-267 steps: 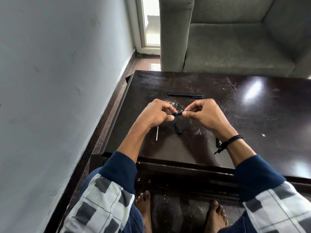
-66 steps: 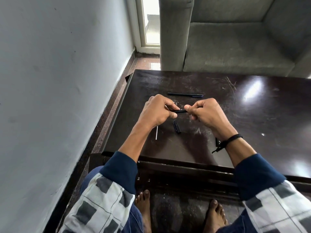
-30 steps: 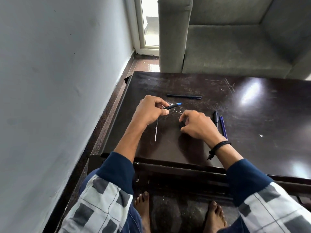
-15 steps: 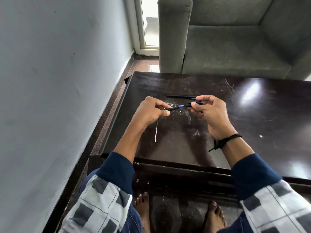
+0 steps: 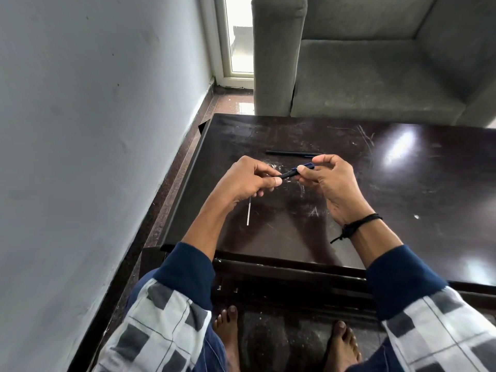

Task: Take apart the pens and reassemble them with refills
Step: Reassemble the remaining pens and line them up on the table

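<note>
A grey sofa [image 5: 375, 76] stands beyond the scratched dark table [image 5: 402, 197].

pen [image 5: 292, 173] end lost in the left grip [image 5: 248, 181] — refill [image 5: 249, 214] top too.

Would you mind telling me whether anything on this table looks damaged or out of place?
The dark table is scuffed with white scratches, thickest under the pen. A thin white refill lies loose on it beside the left hand. Nothing is spilled.

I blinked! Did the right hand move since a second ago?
Yes. The right hand lifted off the table, toward the far pen, and now pinches the held pen.
</note>
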The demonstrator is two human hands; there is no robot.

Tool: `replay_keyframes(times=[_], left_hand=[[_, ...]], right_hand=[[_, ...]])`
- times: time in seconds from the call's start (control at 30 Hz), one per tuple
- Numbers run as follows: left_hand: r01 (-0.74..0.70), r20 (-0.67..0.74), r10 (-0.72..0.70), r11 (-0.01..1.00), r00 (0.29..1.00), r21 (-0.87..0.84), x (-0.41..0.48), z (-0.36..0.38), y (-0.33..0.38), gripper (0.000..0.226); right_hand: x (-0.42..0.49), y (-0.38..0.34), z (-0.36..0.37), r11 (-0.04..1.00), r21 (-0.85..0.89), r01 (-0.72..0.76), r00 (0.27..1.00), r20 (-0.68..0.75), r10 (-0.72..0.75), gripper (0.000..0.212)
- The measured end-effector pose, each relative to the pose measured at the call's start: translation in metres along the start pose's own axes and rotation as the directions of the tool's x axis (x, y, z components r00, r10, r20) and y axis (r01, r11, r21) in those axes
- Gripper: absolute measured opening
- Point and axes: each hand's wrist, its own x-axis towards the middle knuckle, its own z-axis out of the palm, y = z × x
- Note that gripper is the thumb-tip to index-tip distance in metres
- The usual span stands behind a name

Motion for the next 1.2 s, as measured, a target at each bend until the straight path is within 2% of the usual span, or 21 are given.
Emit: replay_keyframes(times=[0.1,0.27,0.63,0.83,1.2], left_hand=[[-0.013,-0.005,0.013,1.000,1.000,-0.009,-0.001,0.004,0.003,0.010],[-0.045,-0.049,0.043,0.998,0.998,-0.035,0.001,0.009,0.002,0.004],[-0.058,-0.129,0.047,0.994,0.991,-0.089,0.003,0.019,0.000,0.009],[-0.028,-0.095,0.012,0.985,0.995,-0.173,0.002,0.018,-0.001,0.011],[-0.001,-0.072,-0.011,0.987,0.997,-0.160,0.004,0.017,0.000,0.013]], right_hand=[[0.001,0.003,0.002,0.997,0.074,-0.035,0.999,0.015,0.034,0.033],[0.001,0.006,0.003,0.994,0.098,-0.053,0.998,0.029,0.050,0.027],[0.001,0.002,0.000,0.990,0.127,-0.062,0.998,0.011,0.062,0.025],[-0.001,0.005,0.001,0.990,0.125,-0.059,0.998,-0.002,0.060,0.027],[0.004,0.004,-0.004,0.991,0.113,-0.068,0.998,-0.001,0.069,0.027]])
